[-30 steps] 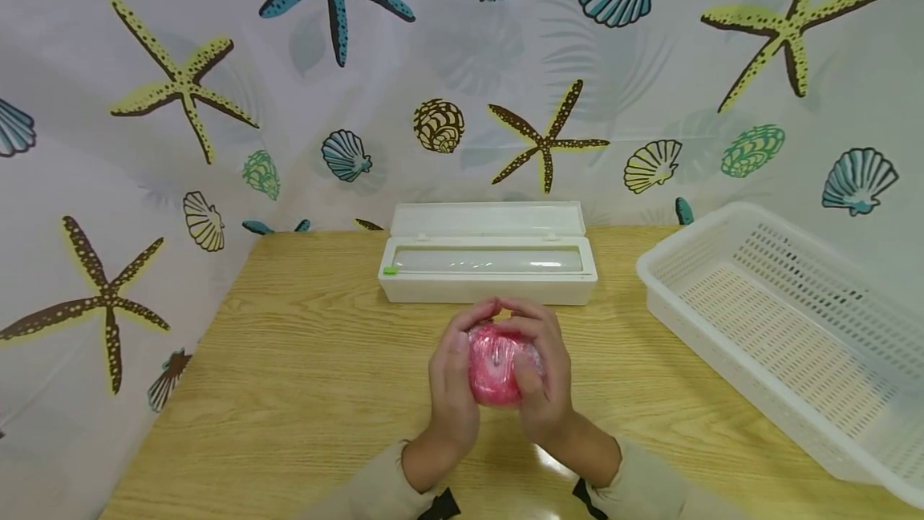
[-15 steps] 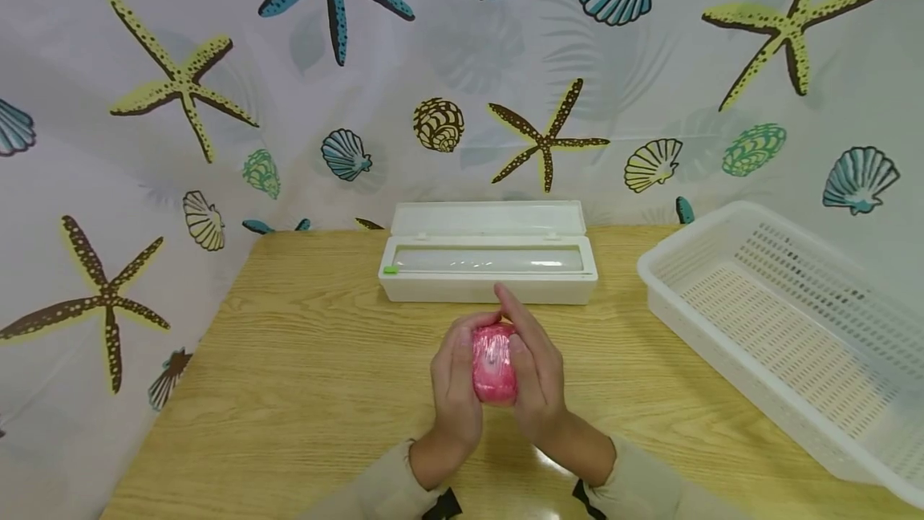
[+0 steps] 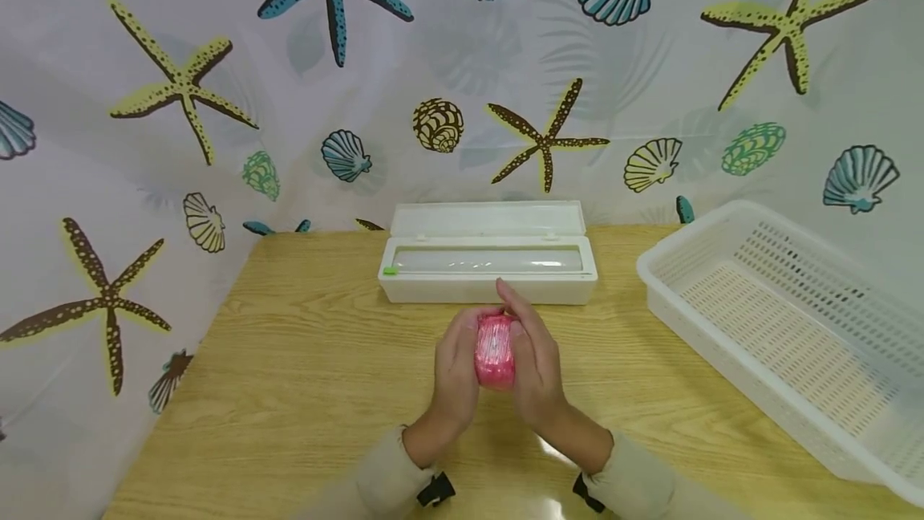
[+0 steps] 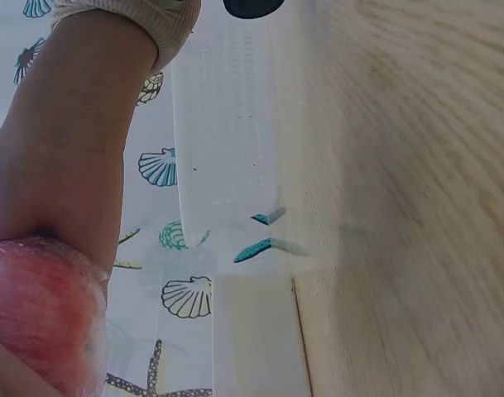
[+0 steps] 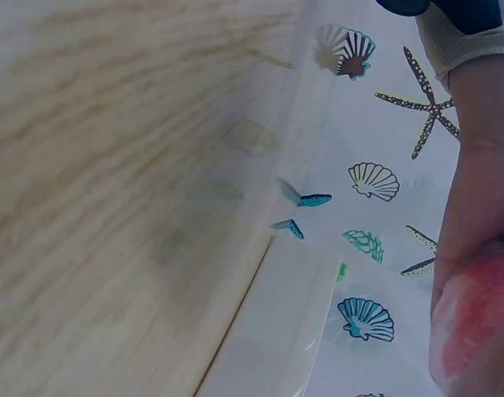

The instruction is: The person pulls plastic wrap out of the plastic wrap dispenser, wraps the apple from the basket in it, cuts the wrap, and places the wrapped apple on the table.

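Observation:
A red apple [image 3: 494, 355], wrapped in shiny clear film, is held between both palms above the table. My left hand [image 3: 456, 371] cups its left side, thumb along the near face. On the other side my right hand [image 3: 537, 371] presses it, thumb on the film and a forefinger reaching past the left fingertips. Part of the wrapped apple [image 4: 45, 306] shows at the lower left of the left wrist view. In the right wrist view the apple [image 5: 479, 318] is at the lower right edge, partly covered by the hand.
Behind the hands stands a white cling film dispenser [image 3: 487, 290], its lid raised and a film roll [image 3: 491, 262] inside. A white perforated basket [image 3: 751, 379] sits at the right of the wooden table [image 3: 310, 375]. A sea-patterned cloth [image 3: 462, 46] hangs behind.
Both hands have turned and moved closer together around the apple, so less of it shows between them. The right forefinger has straightened forward. Dispenser and basket have stayed put.

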Available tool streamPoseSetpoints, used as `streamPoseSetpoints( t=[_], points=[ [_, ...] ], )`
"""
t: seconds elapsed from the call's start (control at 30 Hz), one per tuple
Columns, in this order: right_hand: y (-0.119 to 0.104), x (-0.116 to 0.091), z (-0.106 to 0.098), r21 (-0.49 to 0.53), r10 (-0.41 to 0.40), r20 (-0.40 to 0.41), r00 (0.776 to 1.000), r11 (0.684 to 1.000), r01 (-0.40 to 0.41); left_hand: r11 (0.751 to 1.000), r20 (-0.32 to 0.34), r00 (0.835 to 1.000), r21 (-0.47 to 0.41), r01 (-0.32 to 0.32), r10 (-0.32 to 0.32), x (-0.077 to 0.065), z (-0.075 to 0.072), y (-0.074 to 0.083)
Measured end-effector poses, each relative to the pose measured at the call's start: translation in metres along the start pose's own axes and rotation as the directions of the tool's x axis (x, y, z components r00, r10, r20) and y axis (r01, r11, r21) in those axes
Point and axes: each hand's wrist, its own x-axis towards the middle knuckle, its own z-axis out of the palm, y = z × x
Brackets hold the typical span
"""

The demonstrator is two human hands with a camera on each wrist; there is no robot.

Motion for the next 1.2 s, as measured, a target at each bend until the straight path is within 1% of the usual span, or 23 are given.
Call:
streamPoseSetpoints(
  t=[0.07,0.1,0.17,0.2,0.27,0.33,0.4,0.43,0.5,0.57,0.63,0.7,0.77,0.83,0.93,1.07,1.2],
  points=[
    [0.002,0.002,0.000,-0.027,0.107,0.018,0.994,0.994,-0.106,0.996,0.031,0.997,0.047,0.073,-0.075,0.005,-0.005,-0.002],
    [0.003,0.003,0.000,-0.031,0.163,0.026,0.986,0.986,-0.162,0.992,0.050,0.993,0.072,0.104,-0.108,0.007,-0.008,-0.001],
    [-0.003,0.008,-0.001,-0.046,0.265,0.038,0.963,0.964,-0.263,0.979,0.085,0.982,0.126,0.158,-0.169,0.011,-0.011,0.004],
    [-0.006,0.010,-0.001,-0.048,0.312,0.041,0.949,0.950,-0.310,0.972,0.103,0.976,0.158,0.175,-0.193,0.012,-0.013,0.008],
    [-0.012,0.016,-0.002,-0.034,0.387,0.043,0.921,0.922,-0.385,0.960,0.148,0.962,0.193,0.202,-0.232,0.014,-0.016,0.013],
    [-0.005,0.018,-0.004,-0.028,0.436,0.044,0.899,0.900,-0.435,0.949,0.195,0.946,0.235,0.212,-0.260,0.015,-0.020,0.005],
    [0.008,0.018,-0.006,-0.028,0.470,0.049,0.881,0.883,-0.469,0.936,0.237,0.931,0.285,0.205,-0.276,0.014,-0.026,-0.009],
    [0.015,0.017,-0.007,-0.034,0.476,0.050,0.878,0.879,-0.475,0.933,0.261,0.923,0.299,0.200,-0.282,0.015,-0.030,-0.017],
    [0.030,0.016,-0.009,-0.052,0.484,0.056,0.873,0.875,-0.481,0.927,0.308,0.911,0.334,0.167,-0.275,0.015,-0.036,-0.034],
    [0.035,0.016,-0.009,-0.077,0.490,0.061,0.870,0.871,-0.485,0.923,0.340,0.902,0.359,0.138,-0.267,0.017,-0.040,-0.040],
    [0.041,0.015,-0.010,-0.097,0.489,0.062,0.870,0.871,-0.482,0.923,0.363,0.894,0.365,0.125,-0.264,0.019,-0.043,-0.046],
    [0.046,0.014,-0.011,-0.113,0.492,0.069,0.868,0.868,-0.483,0.923,0.372,0.886,0.361,0.136,-0.276,0.021,-0.047,-0.050],
    [0.051,0.013,-0.013,-0.126,0.495,0.092,0.864,0.866,-0.483,0.919,0.370,0.878,0.356,0.169,-0.305,0.023,-0.050,-0.053],
    [0.055,0.011,-0.016,-0.131,0.493,0.137,0.859,0.869,-0.478,0.915,0.373,0.868,0.352,0.196,-0.329,0.025,-0.053,-0.056],
    [0.058,0.010,-0.021,-0.139,0.481,0.230,0.846,0.877,-0.461,0.908,0.378,0.856,0.359,0.215,-0.352,0.028,-0.058,-0.060],
    [0.061,0.009,-0.027,-0.167,0.466,0.335,0.819,0.885,-0.435,0.908,0.393,0.849,0.362,0.212,-0.355,0.031,-0.064,-0.067],
    [0.067,0.010,-0.033,-0.183,0.452,0.411,0.792,0.891,-0.415,0.901,0.393,0.843,0.375,0.216,-0.366,0.034,-0.066,-0.069]
  ],
)
